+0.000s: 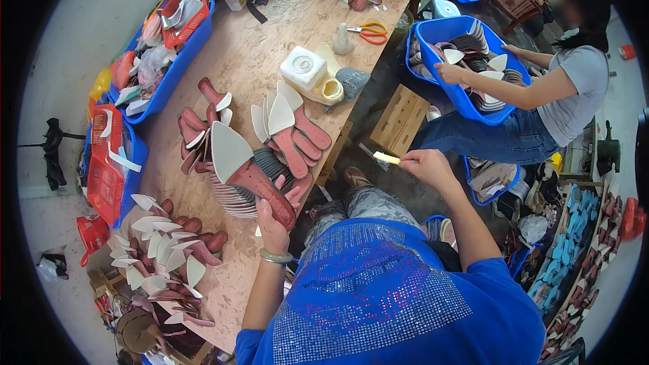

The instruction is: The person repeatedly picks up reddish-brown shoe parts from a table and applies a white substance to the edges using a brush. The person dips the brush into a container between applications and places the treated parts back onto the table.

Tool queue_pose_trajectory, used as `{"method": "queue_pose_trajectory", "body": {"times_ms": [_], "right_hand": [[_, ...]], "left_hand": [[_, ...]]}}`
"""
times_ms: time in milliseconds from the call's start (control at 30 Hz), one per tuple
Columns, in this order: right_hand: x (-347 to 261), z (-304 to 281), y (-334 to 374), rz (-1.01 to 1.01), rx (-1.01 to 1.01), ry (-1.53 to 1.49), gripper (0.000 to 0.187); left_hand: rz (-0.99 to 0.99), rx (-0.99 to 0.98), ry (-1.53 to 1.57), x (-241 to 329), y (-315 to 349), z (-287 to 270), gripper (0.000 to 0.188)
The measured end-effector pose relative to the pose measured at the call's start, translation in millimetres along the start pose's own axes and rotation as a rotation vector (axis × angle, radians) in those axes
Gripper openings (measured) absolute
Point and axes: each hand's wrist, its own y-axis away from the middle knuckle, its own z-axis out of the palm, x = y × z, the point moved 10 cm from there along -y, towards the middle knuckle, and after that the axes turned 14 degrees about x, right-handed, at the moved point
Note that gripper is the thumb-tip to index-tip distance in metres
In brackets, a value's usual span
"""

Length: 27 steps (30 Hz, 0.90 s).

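Observation:
My left hand (274,223) grips a reddish shoe insole (262,188) by its heel end, fingers wrapped underneath it. A white pointed toe piece (228,151) forms its far end. Below it on the table lies a stack of similar insoles (236,197), partly hidden. My right hand (427,166) is off the table's right edge, pinching a small tool with a pale yellow handle (386,158); its thin far end is hard to make out. Beyond the left hand, several more insoles (291,145) with white toes lie fanned out.
On the wooden table (236,54) stand a white square container (304,67) with a yellowish opening and orange-handled scissors (370,32). More insoles (165,247) spread at the left. Blue bins (145,105) line the far-left edge. At right, another person holds a blue basket (466,98) near a wooden stool (399,120).

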Motion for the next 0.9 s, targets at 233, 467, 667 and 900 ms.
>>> {"method": "queue_pose_trajectory", "body": {"times_ms": [233,467,667,900], "right_hand": [[-13.3,1.3,5.6,-0.056,-0.004,0.020,0.023],[-30.8,-16.2,19.6,0.000,-0.134,-0.190,0.023],[-55.7,-23.4,26.9,0.013,-0.148,-0.458,0.021],[-76.0,7.2,36.5,-0.059,-0.199,-0.477,0.020]], "left_hand": [[0.012,0.046,0.033,1.3,3.2,-3.5,0.058],[-0.149,-0.009,0.071,-19.5,8.0,-16.0,0.051],[-0.100,-0.050,-0.050,-11.3,16.5,-20.9,0.047],[-0.104,0.012,0.007,-9.0,24.9,-34.6,0.037]]}}
